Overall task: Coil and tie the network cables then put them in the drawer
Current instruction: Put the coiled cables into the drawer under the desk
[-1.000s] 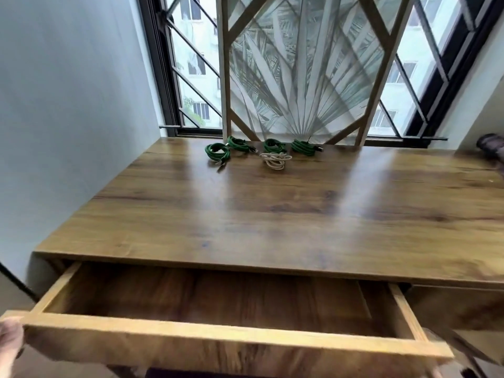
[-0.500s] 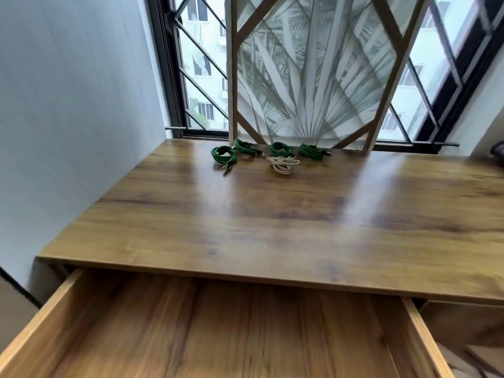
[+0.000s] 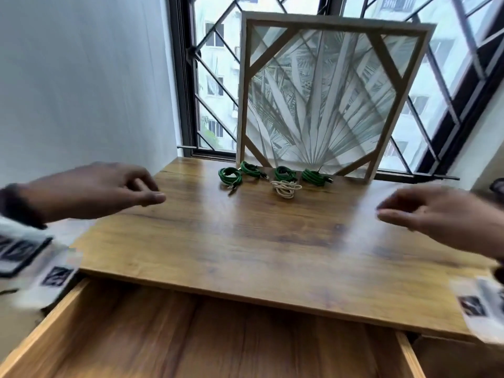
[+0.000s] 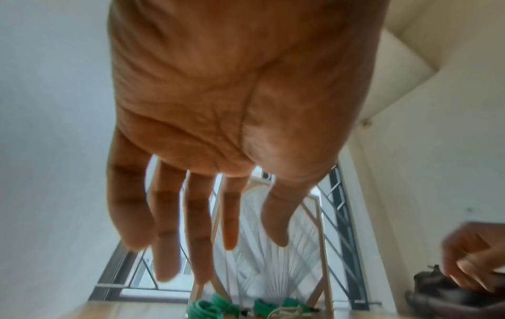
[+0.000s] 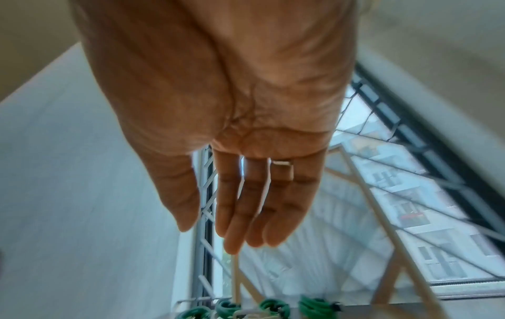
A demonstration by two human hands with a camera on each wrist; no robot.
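Several coiled green cables [image 3: 230,175] and one white coiled cable [image 3: 285,188] lie at the far edge of the wooden desk [image 3: 245,241], close to the window. The drawer [image 3: 191,336] below the desk's front edge is pulled out, and the part I see holds nothing. My left hand [image 3: 150,190] hovers over the desk's left side with loose fingers, holding nothing. My right hand [image 3: 387,214] hovers over the right side, also holding nothing. Both are well short of the cables. In the wrist views the left hand [image 4: 218,237] and right hand [image 5: 237,226] show straight fingers above the green cables [image 5: 273,306].
A framed palm-leaf panel [image 3: 327,105] leans against the barred window [image 3: 212,91] just behind the cables. A white wall [image 3: 81,91] runs along the desk's left side. A dark object [image 3: 496,186] sits at the far right edge.
The drawer came further out, then both hands rose into view over the desk. The head view tilted up toward the window. The cables have not moved.
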